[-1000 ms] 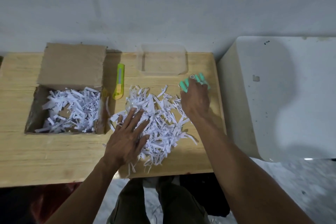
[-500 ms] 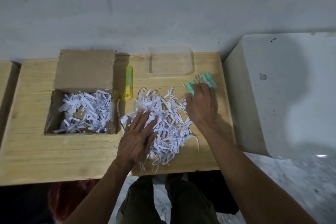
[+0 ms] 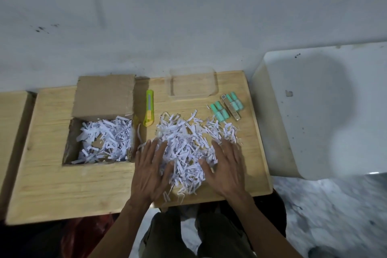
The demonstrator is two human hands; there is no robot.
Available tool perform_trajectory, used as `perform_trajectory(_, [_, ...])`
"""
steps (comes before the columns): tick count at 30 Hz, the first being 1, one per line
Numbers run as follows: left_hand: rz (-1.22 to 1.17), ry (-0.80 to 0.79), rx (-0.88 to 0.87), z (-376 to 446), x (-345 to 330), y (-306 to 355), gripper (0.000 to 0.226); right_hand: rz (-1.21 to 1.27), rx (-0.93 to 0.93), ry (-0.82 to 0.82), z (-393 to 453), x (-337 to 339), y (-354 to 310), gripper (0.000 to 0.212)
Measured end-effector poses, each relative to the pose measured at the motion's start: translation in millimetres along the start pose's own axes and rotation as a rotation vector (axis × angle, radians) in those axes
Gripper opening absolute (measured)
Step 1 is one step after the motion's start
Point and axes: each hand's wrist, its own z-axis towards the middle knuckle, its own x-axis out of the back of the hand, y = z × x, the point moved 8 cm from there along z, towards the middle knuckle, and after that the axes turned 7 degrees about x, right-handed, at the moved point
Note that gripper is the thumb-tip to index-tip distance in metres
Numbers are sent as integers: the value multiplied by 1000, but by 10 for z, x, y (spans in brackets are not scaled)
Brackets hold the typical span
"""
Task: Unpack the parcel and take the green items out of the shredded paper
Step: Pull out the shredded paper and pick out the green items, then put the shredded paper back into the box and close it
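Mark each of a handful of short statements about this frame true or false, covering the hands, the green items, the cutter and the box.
1. Both hands lie flat on the loose pile of shredded paper. True: the left hand and the right hand rest on it with fingers spread.
2. The right hand is holding the green items. False: they lie on the table, apart from both hands, beyond the pile.
3. The cardboard box is open and has shredded paper in it. True.
4. The yellow-green cutter lies inside the box. False: it lies on the table between the box and the pile.
5. The clear tray is full of green items. False: nothing green shows in it.
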Motion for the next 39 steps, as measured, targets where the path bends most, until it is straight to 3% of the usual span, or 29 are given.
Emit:
perform_trajectory(4, [8, -21, -9, 53, -38, 28, 62, 22, 53, -110, 55, -62, -17, 68])
perform_trajectory(10, [93, -65, 19, 172, -139, -7, 68, 18, 44, -149, 110, -196, -146, 101])
perform_trajectory(13, [102, -34, 7, 192, -108, 56, 73, 2, 34, -62, 102, -192, -143, 107])
perform_trajectory(16, [141, -12, -42, 246, -141, 110, 80, -3, -32, 145, 132, -71, 68, 108])
perform_trajectory(19, [148, -64, -57, 330, -248, 71, 81, 9, -31, 127, 217, -142, 213, 105])
perform_trajectory(23, [126, -97, -19, 379, -357, 19, 70, -52, 116, 101, 175, -316, -22, 98])
perform_trajectory(27, [214, -28, -27, 424, -387, 1, 62, -108, 56, 83, 136, -554, -196, 85])
perform_trajectory(32, [361, 125, -108, 452, -354, 26, 55, -180, 96, 272, 183, -558, -329, 63])
perform_trajectory(39, [305, 205, -219, 495, -247, 90, 47, -103, 68, 228, 184, -665, -379, 49])
